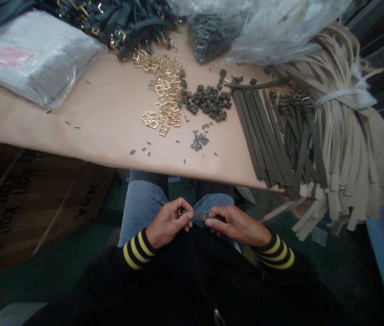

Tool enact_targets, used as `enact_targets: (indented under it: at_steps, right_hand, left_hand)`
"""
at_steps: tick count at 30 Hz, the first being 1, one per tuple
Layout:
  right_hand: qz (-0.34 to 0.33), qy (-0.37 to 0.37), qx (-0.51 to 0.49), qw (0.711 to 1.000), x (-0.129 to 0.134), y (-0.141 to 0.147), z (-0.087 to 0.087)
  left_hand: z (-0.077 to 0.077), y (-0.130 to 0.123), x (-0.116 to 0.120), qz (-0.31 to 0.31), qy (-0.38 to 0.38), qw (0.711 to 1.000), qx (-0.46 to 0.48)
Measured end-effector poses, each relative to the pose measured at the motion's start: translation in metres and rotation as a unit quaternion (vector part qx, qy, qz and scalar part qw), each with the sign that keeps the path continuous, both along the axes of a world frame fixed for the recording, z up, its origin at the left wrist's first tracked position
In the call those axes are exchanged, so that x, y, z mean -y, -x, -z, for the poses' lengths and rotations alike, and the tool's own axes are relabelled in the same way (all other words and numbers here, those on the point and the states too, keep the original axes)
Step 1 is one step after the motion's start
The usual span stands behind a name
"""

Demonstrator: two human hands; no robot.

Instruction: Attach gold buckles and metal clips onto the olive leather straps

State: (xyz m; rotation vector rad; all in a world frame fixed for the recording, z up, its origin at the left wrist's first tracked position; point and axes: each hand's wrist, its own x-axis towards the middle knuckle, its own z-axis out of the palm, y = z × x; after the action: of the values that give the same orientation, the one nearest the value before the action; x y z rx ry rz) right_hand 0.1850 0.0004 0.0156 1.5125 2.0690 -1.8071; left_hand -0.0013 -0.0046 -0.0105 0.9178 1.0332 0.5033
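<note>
Over my lap, below the table's front edge, my left hand (pixel 171 221) pinches one end of a short dark strap (pixel 199 217). A bit of gold-coloured metal shows between its fingers. The strap's other end is pinched by my right hand (pixel 237 223), a small gap to the right. On the table lie a pile of gold buckles (pixel 166 93), a heap of dark loops (pixel 207 100) and a small cluster of grey pieces (pixel 199 141). Dark straps (pixel 261 136) lie side by side to the right of these.
The table (pixel 103 131) holds a plastic-wrapped packet (pixel 39 59) at left, dark straps with gold hardware (pixel 137 22) at the back and clear plastic bags (pixel 280 27). A tied beige strap bundle (pixel 355 149) hangs over the right edge. A cardboard box (pixel 59 199) stands lower left.
</note>
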Motion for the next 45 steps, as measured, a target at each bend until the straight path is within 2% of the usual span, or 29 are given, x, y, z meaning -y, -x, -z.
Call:
enact_targets:
  at_steps: [6, 12, 18, 24, 27, 31, 35, 41, 45]
  right_hand:
    - [0.015, 0.041, -0.049, 0.998, 0.0, 0.006, -0.003]
    - [0.029, 0.05, -0.067, 0.996, 0.002, 0.008, 0.001]
    - [0.012, -0.064, -0.021, 0.998, 0.006, 0.014, 0.0]
    - [-0.004, -0.115, -0.001, 0.993, 0.01, 0.018, 0.0]
    - [-0.009, -0.104, -0.018, 0.994, 0.008, 0.019, 0.0]
    - [0.019, -0.053, -0.06, 0.997, 0.006, 0.02, 0.002]
    - [0.05, -0.007, -0.062, 0.997, 0.005, 0.022, 0.005]
    - [0.091, -0.013, -0.022, 0.996, 0.003, 0.029, 0.01]
    - [0.106, -0.004, -0.03, 0.994, 0.001, 0.032, 0.01]
  left_hand:
    - [-0.002, 0.0, 0.0, 0.021, -0.037, 0.999, -0.019]
    - [-0.002, 0.002, 0.0, 0.049, -0.085, 0.993, -0.069]
    - [0.002, 0.002, 0.0, 0.04, -0.107, 0.987, -0.111]
    - [0.004, 0.001, -0.001, 0.051, -0.134, 0.979, -0.145]
    - [-0.002, 0.0, -0.001, 0.058, -0.136, 0.98, -0.135]
    - [-0.005, -0.001, 0.002, 0.056, -0.176, 0.974, -0.129]
    - [0.0, -0.002, 0.006, 0.049, -0.245, 0.956, -0.155]
    - [0.008, -0.006, 0.009, 0.076, -0.36, 0.895, -0.252]
    - [0.011, -0.008, 0.008, 0.084, -0.418, 0.866, -0.263]
